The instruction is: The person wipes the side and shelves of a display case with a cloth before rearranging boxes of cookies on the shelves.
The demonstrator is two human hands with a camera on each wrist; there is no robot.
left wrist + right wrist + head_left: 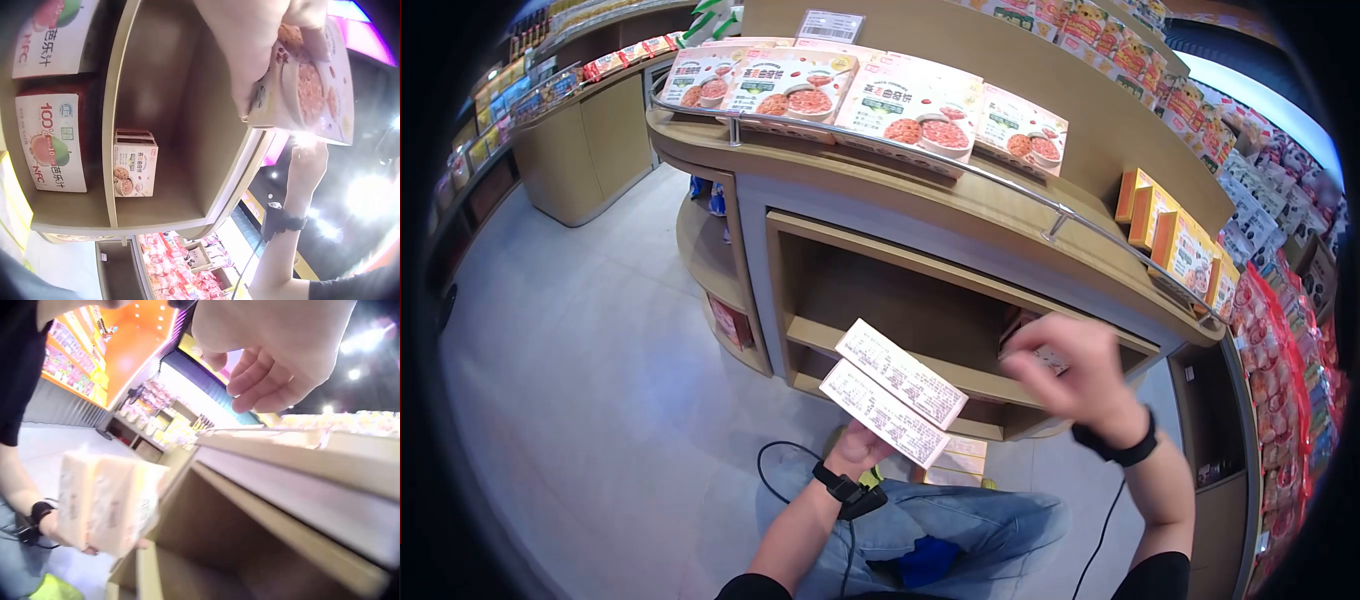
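My left hand (858, 447) grips two pale cookie boxes (902, 376) side by side, their print-covered narrow sides facing up, in front of the open shelf. The left wrist view shows its thumb and fingers around a box (334, 103) with a bowl and cookies pictured on it. In the right wrist view the pair of boxes (115, 503) is slightly blurred. Raised to the right of the boxes, my right hand (1074, 365) holds nothing; its fingers (265, 381) are loosely bent and apart from the boxes.
Matching cookie boxes (915, 105) line the counter top behind a metal rail (900, 152). A few stand inside the shelf compartment (135, 165), beside juice cartons (53, 144). Yellow boxes (1185, 245) sit at the counter's right end. More boxes (958, 462) lie low near my knees.
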